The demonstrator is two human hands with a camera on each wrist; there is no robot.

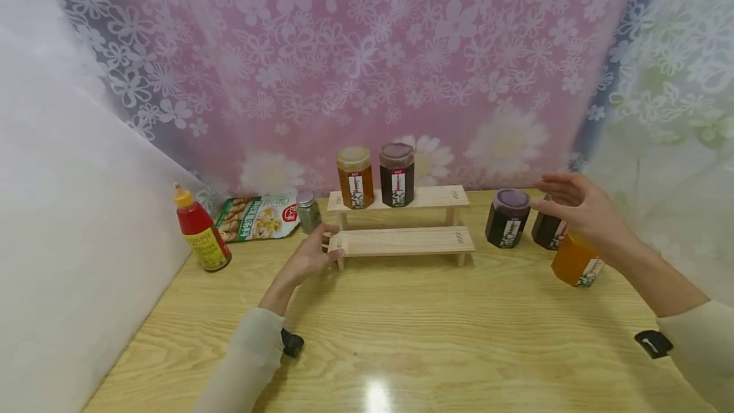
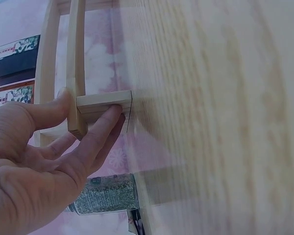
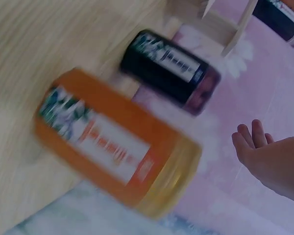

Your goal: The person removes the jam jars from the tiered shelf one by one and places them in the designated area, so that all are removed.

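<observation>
Your left hand (image 1: 309, 257) grips the near left corner of the two-tier wooden shelf (image 1: 401, 241): your thumb presses on the lower board, while your fingers reach beneath it against the leg, so the hand is closed only as far as the wood allows. The shelf stands on the wood-grain table (image 1: 401, 324), in front of the pink floral curtain (image 1: 367, 69).

Your right hand (image 1: 582, 209) is raised to the right of the shelf, fingers slightly bent, thumb well apart from them, with nothing in its grasp. In the head view it partly covers a hexagonal orange jar (image 1: 573, 263) and the second dark jar (image 1: 546, 232), both right of the shelf; the right wrist view shows the hand clear of the orange jar. Between them and the shelf, just beside its right end, the first dark jar (image 1: 507, 222) stands upright under a purple lid.

On the shelf's upper tier, left of its middle, you have an amber jar (image 1: 355, 182) and, right beside it, a purple-lidded jar (image 1: 397, 177), both upright.

Close by the shelf's left end stands a small glass shaker (image 1: 309, 215) of green flakes; further left of the shelf come a green-and-white packet (image 1: 258, 218) and a red bottle (image 1: 203, 234) with a yellow cap.
</observation>
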